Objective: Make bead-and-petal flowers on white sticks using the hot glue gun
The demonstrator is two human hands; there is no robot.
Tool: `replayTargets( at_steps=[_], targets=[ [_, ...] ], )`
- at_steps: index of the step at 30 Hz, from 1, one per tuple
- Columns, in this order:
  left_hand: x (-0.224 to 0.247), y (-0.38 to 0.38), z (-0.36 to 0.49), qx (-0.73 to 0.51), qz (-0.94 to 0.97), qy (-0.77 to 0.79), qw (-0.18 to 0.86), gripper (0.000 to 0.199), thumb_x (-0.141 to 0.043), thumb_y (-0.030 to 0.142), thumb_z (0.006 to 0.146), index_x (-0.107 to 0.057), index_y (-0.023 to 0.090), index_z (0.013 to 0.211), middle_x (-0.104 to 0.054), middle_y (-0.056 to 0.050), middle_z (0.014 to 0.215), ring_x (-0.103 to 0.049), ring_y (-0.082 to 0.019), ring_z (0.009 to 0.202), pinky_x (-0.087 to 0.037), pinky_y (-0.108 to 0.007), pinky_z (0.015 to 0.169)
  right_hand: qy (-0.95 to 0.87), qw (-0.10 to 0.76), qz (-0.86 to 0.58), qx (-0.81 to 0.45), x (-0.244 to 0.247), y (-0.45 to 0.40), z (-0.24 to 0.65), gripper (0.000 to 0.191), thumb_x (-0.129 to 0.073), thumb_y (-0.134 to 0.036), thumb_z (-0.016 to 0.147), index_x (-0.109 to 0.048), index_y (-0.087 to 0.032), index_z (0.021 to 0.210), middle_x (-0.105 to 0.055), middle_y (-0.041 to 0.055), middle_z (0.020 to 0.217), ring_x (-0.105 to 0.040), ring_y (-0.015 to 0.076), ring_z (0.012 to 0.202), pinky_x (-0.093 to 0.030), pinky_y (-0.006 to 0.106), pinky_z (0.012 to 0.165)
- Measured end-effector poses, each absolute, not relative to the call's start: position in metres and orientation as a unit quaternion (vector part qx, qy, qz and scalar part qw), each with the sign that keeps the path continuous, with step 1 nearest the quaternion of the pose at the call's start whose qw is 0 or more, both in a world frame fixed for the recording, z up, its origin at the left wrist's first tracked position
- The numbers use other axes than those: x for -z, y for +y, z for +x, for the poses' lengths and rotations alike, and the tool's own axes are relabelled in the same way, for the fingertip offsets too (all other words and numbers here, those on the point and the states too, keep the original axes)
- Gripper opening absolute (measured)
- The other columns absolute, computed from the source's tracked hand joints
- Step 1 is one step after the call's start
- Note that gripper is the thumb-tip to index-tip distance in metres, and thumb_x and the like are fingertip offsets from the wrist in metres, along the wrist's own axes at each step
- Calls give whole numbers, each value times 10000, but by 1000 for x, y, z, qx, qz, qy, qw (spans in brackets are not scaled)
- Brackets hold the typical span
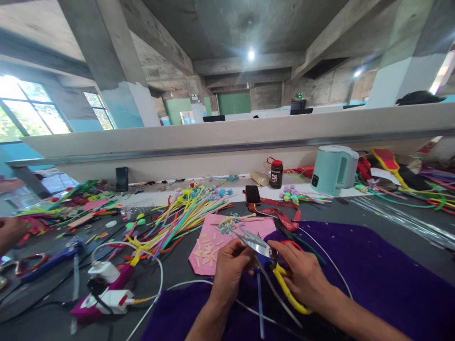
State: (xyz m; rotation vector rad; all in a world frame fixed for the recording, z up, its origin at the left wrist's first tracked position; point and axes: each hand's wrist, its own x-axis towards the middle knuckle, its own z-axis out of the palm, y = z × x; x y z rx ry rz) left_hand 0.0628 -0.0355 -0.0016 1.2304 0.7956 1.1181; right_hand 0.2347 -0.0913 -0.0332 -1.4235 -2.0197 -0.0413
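The right hand point(302, 272) grips the scissors point(260, 246) above the purple cloth point(373, 265), their blades so near the left hand point(229, 265), closed on something I cannot make out, that a slip could nick its fingertips.

The scissors point(259, 245) have shiny, smooth metal blades and glossy yellow plastic on the handle. The kettle point(329, 168) looks like smooth, softly shiny plastic. The phone point(252, 194) has a dark, glossy face. Purple cloth point(359, 270) looks matt and soft, and the lanyard point(280, 215) is woven red fabric. The ceiling beams point(341, 31) are rough, bare concrete; the plugs point(113, 301) are smooth white plastic.
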Motion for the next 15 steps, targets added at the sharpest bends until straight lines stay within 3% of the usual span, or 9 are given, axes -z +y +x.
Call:
replayTargets(
  at_steps=[15],
  targets=[
    [2, -36, 62, -484, 526, 343, 610, 130, -646, 237, 642, -577, 132, 676, -563, 16, 536, -514, -86, 443, -377, -160, 373, -779, 332, -531, 34, 39, -88, 237, 672, -458, -35, 622, -337, -224, 1256, -577, 84, 1008, -572, 211, 845, -465, 318, 684]
  ],
)
